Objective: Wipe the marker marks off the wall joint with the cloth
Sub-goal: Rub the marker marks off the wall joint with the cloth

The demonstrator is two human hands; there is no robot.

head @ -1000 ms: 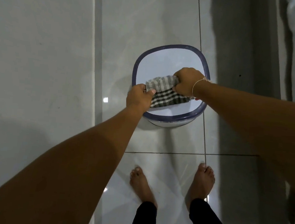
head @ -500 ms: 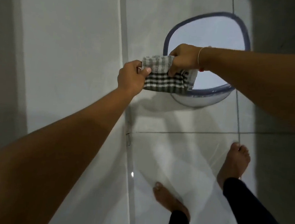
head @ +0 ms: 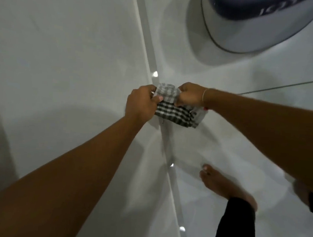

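Two hands on one checked cloth: my left hand pinches its left edge, my right hand is closed over the upper right corner, and the cloth hangs bunched between them, dark checks below, paler fold on top.

Wall joint: a pale strip where wall meets tiled floor, its long axis running from the top centre of the view down towards the lower right. The cloth sits directly over this line, seen from above; I cannot tell whether it touches the joint or is held just off it.

A faint dark mark shows on the joint just below the cloth's lower left edge, nearer the left hand. Small and blurred; I take it for marker.

Basin, grey with dark rim, stands on the floor well beyond the hands.

Judgement: the coming stroke should run along the joint, downward from the cloth, led by the left hand.

Bare foot is near the joint lower down.
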